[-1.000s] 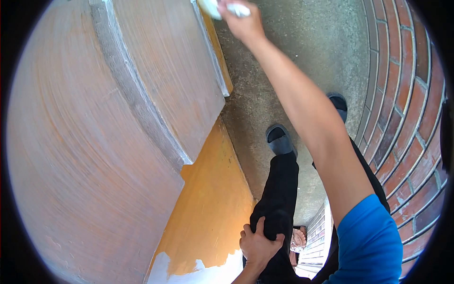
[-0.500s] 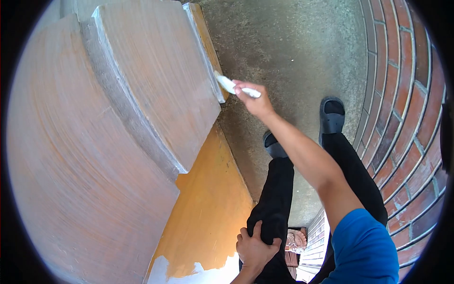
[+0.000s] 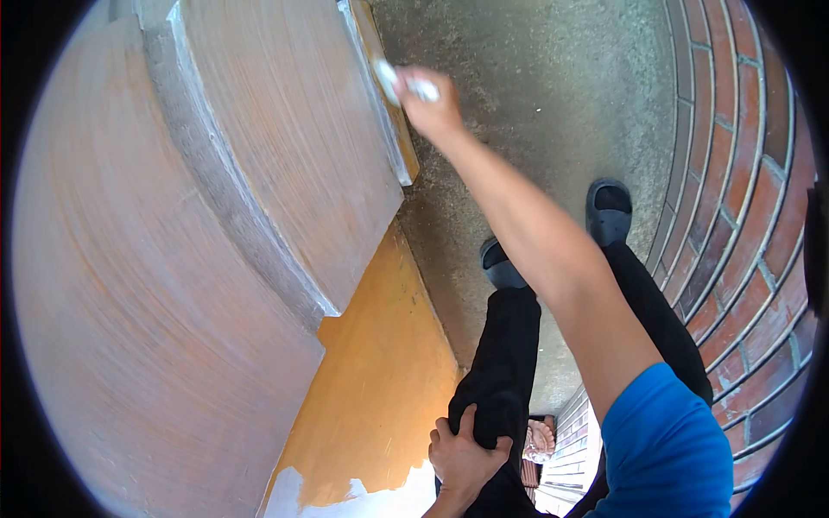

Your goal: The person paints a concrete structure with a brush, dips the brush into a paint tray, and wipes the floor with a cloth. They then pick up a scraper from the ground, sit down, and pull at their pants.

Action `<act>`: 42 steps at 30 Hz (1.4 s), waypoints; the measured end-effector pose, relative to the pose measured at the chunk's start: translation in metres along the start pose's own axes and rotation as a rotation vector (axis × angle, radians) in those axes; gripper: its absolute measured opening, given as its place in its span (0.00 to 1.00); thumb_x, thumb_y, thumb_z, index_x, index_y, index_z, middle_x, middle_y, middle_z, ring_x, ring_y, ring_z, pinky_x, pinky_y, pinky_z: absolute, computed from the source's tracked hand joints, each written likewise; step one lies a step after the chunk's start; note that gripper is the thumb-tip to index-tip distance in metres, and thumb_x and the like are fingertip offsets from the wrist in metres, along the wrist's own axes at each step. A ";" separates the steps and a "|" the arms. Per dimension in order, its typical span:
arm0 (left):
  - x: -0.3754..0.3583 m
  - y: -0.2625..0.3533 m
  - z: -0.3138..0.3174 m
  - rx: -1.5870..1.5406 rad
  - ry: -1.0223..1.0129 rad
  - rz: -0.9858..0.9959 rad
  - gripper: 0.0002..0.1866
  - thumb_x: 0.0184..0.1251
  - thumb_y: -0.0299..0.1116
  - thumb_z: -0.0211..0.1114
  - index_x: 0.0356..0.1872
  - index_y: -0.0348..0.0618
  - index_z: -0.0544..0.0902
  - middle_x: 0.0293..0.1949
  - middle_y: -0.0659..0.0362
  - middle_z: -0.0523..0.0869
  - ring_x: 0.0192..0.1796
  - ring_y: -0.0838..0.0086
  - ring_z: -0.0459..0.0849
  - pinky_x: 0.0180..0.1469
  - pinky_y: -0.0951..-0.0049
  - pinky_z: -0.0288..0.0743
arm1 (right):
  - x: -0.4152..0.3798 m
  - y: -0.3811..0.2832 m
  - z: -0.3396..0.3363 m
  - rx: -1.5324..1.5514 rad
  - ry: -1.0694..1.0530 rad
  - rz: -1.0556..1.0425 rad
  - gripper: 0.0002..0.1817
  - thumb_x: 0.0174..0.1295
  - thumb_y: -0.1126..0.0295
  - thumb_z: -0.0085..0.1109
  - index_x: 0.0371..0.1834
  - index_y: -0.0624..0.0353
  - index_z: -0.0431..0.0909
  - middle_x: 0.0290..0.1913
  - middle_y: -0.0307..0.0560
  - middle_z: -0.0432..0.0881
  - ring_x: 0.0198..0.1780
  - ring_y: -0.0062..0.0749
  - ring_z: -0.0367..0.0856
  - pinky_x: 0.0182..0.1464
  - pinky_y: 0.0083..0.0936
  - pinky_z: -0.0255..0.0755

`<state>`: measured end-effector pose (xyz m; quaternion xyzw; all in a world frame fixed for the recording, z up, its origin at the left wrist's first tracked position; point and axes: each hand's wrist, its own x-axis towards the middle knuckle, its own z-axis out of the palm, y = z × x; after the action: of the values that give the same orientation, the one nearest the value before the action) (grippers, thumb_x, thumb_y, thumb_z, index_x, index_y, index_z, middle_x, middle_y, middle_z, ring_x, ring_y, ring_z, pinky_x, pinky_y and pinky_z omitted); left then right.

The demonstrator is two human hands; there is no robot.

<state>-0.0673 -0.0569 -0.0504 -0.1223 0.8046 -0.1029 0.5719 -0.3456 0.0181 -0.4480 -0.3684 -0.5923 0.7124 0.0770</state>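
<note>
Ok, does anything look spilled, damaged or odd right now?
Nothing major. The pale coat on the stepped surface is streaky, orange showing through, and the white patch beside the orange area ends raggedly; both may just be unfinished painting. A tiny white speck lies on the floor, perhaps a drip.

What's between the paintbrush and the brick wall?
The right hand gripping the paintbrush, then concrete floor up to the brick wall, as the head view shows.

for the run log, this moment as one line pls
right hand: holding paintbrush at yellow edge strip | left hand: on left knee | orange panel: white along bottom
</note>
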 end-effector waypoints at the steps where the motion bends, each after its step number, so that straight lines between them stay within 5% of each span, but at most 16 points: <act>1: -0.001 0.001 0.000 0.001 -0.003 0.002 0.38 0.35 0.51 0.75 0.56 0.52 0.84 0.43 0.48 0.75 0.46 0.49 0.80 0.47 0.52 0.79 | -0.028 0.010 -0.017 -0.041 -0.101 0.085 0.10 0.62 0.66 0.69 0.44 0.56 0.88 0.40 0.44 0.90 0.41 0.26 0.85 0.47 0.28 0.78; 3: -0.001 0.001 0.001 0.009 -0.010 0.001 0.38 0.35 0.51 0.75 0.56 0.52 0.84 0.43 0.48 0.74 0.47 0.49 0.80 0.47 0.52 0.79 | -0.055 -0.002 -0.051 -0.180 -0.295 0.289 0.10 0.59 0.68 0.70 0.43 0.56 0.87 0.42 0.48 0.89 0.43 0.32 0.87 0.48 0.31 0.79; 8: 0.001 -0.003 0.001 -0.003 0.057 0.049 0.37 0.36 0.52 0.73 0.55 0.52 0.85 0.41 0.47 0.74 0.42 0.49 0.79 0.41 0.52 0.79 | 0.051 -0.021 -0.022 0.108 0.035 -0.043 0.10 0.59 0.67 0.71 0.41 0.57 0.87 0.37 0.47 0.89 0.39 0.27 0.86 0.44 0.28 0.79; 10: 0.006 -0.007 0.003 -0.005 0.094 0.070 0.36 0.37 0.53 0.71 0.55 0.52 0.85 0.39 0.47 0.74 0.40 0.49 0.79 0.38 0.52 0.79 | 0.110 -0.042 0.010 0.060 0.169 -0.043 0.16 0.56 0.58 0.72 0.41 0.57 0.87 0.37 0.51 0.89 0.40 0.36 0.88 0.45 0.34 0.79; 12: 0.007 -0.010 0.005 -0.026 0.097 0.062 0.36 0.37 0.53 0.72 0.55 0.53 0.85 0.39 0.47 0.74 0.40 0.49 0.79 0.38 0.52 0.79 | 0.149 -0.053 0.037 0.043 0.096 -0.132 0.06 0.62 0.67 0.67 0.32 0.58 0.86 0.28 0.42 0.86 0.31 0.24 0.80 0.37 0.28 0.75; 15: 0.007 -0.009 0.002 -0.023 0.080 0.048 0.36 0.37 0.53 0.72 0.55 0.53 0.85 0.39 0.48 0.74 0.40 0.49 0.79 0.38 0.52 0.79 | 0.129 -0.045 0.050 -0.175 0.116 -0.053 0.10 0.63 0.65 0.68 0.32 0.60 0.85 0.28 0.42 0.86 0.30 0.25 0.80 0.36 0.28 0.75; 16: 0.004 -0.006 0.000 -0.012 0.046 0.025 0.37 0.36 0.52 0.73 0.55 0.54 0.85 0.41 0.47 0.74 0.42 0.49 0.79 0.41 0.52 0.79 | 0.111 -0.035 0.048 -0.203 0.196 -0.098 0.16 0.57 0.55 0.70 0.39 0.56 0.88 0.38 0.52 0.89 0.41 0.41 0.88 0.47 0.37 0.79; 17: 0.004 -0.004 -0.003 0.001 0.016 0.011 0.37 0.36 0.52 0.74 0.56 0.54 0.84 0.42 0.47 0.74 0.44 0.49 0.79 0.45 0.52 0.79 | 0.085 -0.044 0.031 -0.158 0.045 0.079 0.16 0.58 0.54 0.68 0.37 0.56 0.88 0.38 0.53 0.89 0.42 0.43 0.88 0.47 0.37 0.79; 20: 0.001 -0.001 -0.005 0.004 -0.018 0.001 0.38 0.35 0.51 0.75 0.57 0.55 0.84 0.43 0.47 0.74 0.46 0.48 0.80 0.48 0.52 0.79 | 0.029 -0.015 -0.003 -0.094 -0.087 0.256 0.15 0.57 0.57 0.70 0.37 0.57 0.88 0.39 0.52 0.89 0.42 0.38 0.88 0.50 0.35 0.79; 21: 0.002 -0.001 -0.005 0.004 -0.015 0.001 0.38 0.35 0.51 0.75 0.57 0.55 0.84 0.43 0.47 0.74 0.46 0.49 0.80 0.48 0.52 0.79 | 0.016 -0.016 -0.015 -0.180 -0.165 0.331 0.10 0.62 0.66 0.69 0.42 0.59 0.87 0.35 0.45 0.88 0.33 0.24 0.85 0.38 0.26 0.80; 23: 0.000 0.001 -0.007 -0.002 -0.024 0.003 0.38 0.35 0.51 0.75 0.57 0.54 0.84 0.43 0.47 0.74 0.46 0.49 0.80 0.48 0.53 0.79 | 0.011 -0.036 -0.032 -0.188 -0.192 0.338 0.13 0.58 0.59 0.70 0.37 0.57 0.88 0.41 0.52 0.89 0.43 0.37 0.87 0.50 0.34 0.79; 27: 0.005 -0.002 -0.007 0.009 -0.022 0.007 0.38 0.35 0.50 0.75 0.57 0.54 0.84 0.43 0.48 0.74 0.46 0.49 0.80 0.48 0.53 0.79 | 0.077 -0.065 -0.004 -0.056 0.068 -0.062 0.13 0.59 0.58 0.70 0.41 0.52 0.89 0.42 0.52 0.89 0.45 0.41 0.87 0.49 0.35 0.79; 29: 0.007 -0.003 -0.007 -0.001 -0.014 0.001 0.38 0.34 0.50 0.75 0.56 0.54 0.84 0.43 0.48 0.74 0.46 0.49 0.80 0.48 0.53 0.79 | 0.120 -0.046 0.029 0.080 0.037 -0.318 0.10 0.63 0.63 0.68 0.32 0.60 0.86 0.29 0.42 0.87 0.31 0.26 0.80 0.37 0.28 0.75; 32: 0.003 -0.006 -0.004 -0.006 -0.021 0.006 0.38 0.35 0.50 0.75 0.57 0.54 0.84 0.43 0.47 0.74 0.46 0.49 0.80 0.48 0.53 0.79 | 0.081 -0.034 0.019 -0.205 -0.087 -0.182 0.13 0.58 0.58 0.70 0.42 0.52 0.89 0.43 0.51 0.89 0.45 0.42 0.88 0.48 0.34 0.79; 38: 0.001 -0.002 -0.001 0.031 -0.041 0.037 0.38 0.37 0.51 0.74 0.57 0.51 0.83 0.43 0.47 0.74 0.46 0.48 0.80 0.48 0.52 0.79 | -0.102 0.018 -0.049 -0.048 -0.309 -0.017 0.09 0.61 0.68 0.69 0.43 0.54 0.89 0.54 0.54 0.86 0.53 0.41 0.86 0.57 0.34 0.77; 42: 0.001 -0.001 -0.004 0.037 -0.056 0.047 0.38 0.38 0.50 0.73 0.58 0.50 0.83 0.44 0.46 0.74 0.47 0.48 0.80 0.49 0.53 0.79 | -0.087 -0.003 -0.063 -0.010 -0.285 0.007 0.10 0.61 0.67 0.69 0.45 0.51 0.89 0.52 0.52 0.87 0.51 0.40 0.87 0.55 0.34 0.79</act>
<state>-0.0716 -0.0584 -0.0495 -0.0955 0.7891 -0.1005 0.5985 -0.2450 0.0210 -0.4092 -0.2659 -0.5994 0.7549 -0.0122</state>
